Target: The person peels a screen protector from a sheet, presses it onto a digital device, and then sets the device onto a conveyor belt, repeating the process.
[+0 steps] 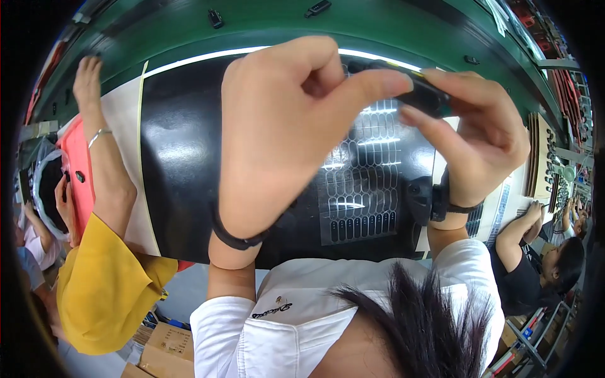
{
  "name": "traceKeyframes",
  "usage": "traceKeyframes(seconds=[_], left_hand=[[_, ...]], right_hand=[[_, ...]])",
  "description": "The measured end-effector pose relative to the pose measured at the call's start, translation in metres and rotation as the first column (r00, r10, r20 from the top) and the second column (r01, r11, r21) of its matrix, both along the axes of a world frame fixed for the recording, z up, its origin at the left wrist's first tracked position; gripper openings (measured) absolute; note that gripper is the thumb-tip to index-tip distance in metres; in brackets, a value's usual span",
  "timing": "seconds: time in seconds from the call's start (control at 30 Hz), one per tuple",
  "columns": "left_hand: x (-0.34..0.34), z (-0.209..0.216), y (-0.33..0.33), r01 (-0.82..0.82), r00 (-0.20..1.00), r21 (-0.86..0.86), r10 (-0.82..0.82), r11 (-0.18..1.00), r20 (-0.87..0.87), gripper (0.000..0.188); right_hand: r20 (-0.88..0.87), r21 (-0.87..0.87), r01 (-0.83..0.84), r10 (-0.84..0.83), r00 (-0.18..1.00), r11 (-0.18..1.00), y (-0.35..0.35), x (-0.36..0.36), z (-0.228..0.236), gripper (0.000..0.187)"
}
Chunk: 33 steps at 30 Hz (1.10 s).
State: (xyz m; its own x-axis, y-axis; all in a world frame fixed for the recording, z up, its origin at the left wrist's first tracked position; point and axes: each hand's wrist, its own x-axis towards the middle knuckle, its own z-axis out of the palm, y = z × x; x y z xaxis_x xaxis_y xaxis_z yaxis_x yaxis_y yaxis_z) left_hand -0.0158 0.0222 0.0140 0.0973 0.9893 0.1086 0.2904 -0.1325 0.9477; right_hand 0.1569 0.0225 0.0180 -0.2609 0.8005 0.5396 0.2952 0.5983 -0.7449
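Observation:
Raised in front of me, a small black oblong device [426, 99] is held between my two hands. It is partly hidden and blurred, so its exact kind is unclear. The thumb of my left hand [277, 120] presses on its near left end, with the other fingers curled behind. My right hand [482, 129] pinches its right end between thumb and fingers. Below them, a clear sheet of oval stickers [362, 183], in rows, lies on the black mat [183, 164]. Some stickers at the sheet's top are hidden behind my left hand.
Beyond the mat runs a green conveyor belt [265, 24] carrying a few black devices [216, 19]. At left, a co-worker in a yellow top [107, 286] reaches an arm toward the belt beside a red tray [77, 157]. Another person in black [520, 277] works at right. Cardboard boxes [167, 346] stand below left.

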Motion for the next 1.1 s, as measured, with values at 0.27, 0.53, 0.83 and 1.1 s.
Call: traceKeyframes(seconds=[0.27, 0.53, 0.83, 1.1], left_hand=[[0.003, -0.014, 0.007, 0.108, 0.929, -0.034, -0.089, 0.994, 0.359, 0.009], [0.001, -0.024, 0.016, 0.123, 0.981, -0.109, -0.104, 0.986, 0.164, 0.017], [0.009, -0.034, 0.023, -0.111, 0.981, 0.115, 0.127, 0.987, -0.148, 0.022], [-0.007, -0.038, -0.068, 0.204, 0.84, 0.037, -0.155, 0.978, -0.519, 0.038]], right_hand=[[-0.162, -0.176, -0.11, 0.082, 0.983, 0.978, 0.006, -0.013, -0.007, 0.023], [-0.147, -0.406, -0.108, 0.052, 0.988, 0.907, 0.024, -0.009, -0.02, 0.016], [-0.089, -0.518, -0.071, 0.029, 0.996, 0.852, 0.113, 0.029, -0.084, 0.031], [-0.058, -0.735, -0.02, -0.033, 0.998, 0.677, 0.027, 0.118, -0.078, 0.047]])
